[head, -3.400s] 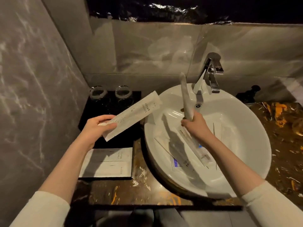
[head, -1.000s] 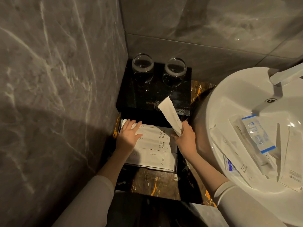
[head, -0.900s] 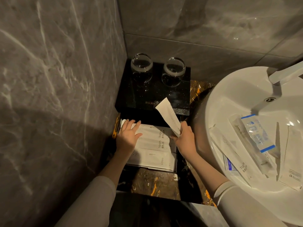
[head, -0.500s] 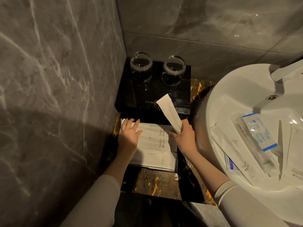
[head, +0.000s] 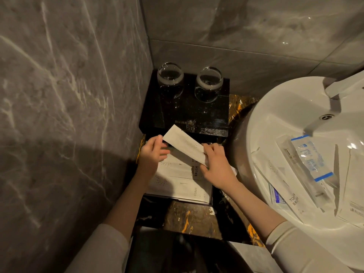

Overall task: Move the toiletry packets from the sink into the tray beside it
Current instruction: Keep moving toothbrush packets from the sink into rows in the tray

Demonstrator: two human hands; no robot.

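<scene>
1. While hovering above the tray (head: 178, 200), pinching the white packet (head: 184, 146) at its near right end with the right hand (head: 214, 164), fingers curled round that end. Probably gripping by one end so as to leave the rest free to be lined up.
2. Holding the packet clear of the flat packets (head: 177, 175) already lying in the tray, tilted rather than level. Running its long axis from near right to far left, with the free end pointing up-left toward the black stand (head: 187, 115) carrying the two glasses (head: 170, 75).
3. Keeping the left hand (head: 151, 154) open, fingers relaxed over the tray's left side and thumb close by the packet's free end. Touching it or not, cannot tell. Likely waiting there to steady the stack and guide the end down.
4. Judging the next move: swinging the long axis round to match the labelled packets below, lying side by side across the tray, then laying it flat.
5. Leaving several packets in the sink (head: 266, 115), among them a clear blue-edged one (head: 307, 160), lying well apart from the tray on the bench (head: 193, 219).
</scene>
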